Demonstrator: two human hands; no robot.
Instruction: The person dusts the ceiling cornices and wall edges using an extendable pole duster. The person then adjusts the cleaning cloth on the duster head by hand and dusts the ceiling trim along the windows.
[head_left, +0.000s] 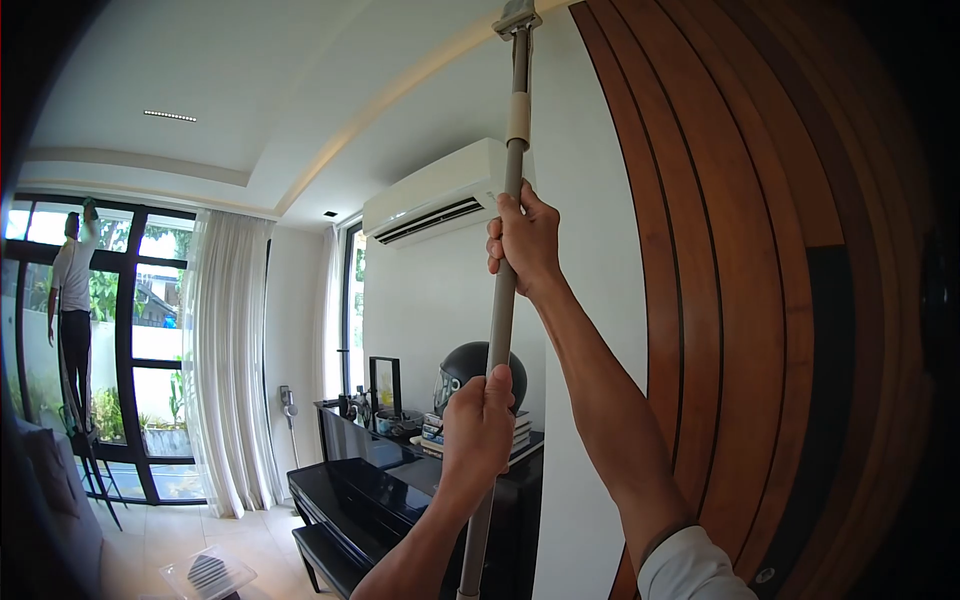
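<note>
A long grey mop pole [505, 300] slants up through the middle of the view. Its small head [517, 20] is at the top edge by the ceiling, partly cut off, so I cannot tell whether it touches. My right hand [527, 240] is closed around the upper part of the pole, just below a beige collar [518, 118]. Lower down, my left hand [477, 422] grips the same pole with the thumb pointing up along it. The pole's bottom end leaves the frame below.
A white air conditioner [437, 195] hangs left of the pole. Below are a black piano [375, 500], a dark helmet [480, 372] and books [432, 438]. Wooden panelling [700, 300] rises at right. Another person [75, 280] stands on a ladder [95, 470] at the windows, arm raised.
</note>
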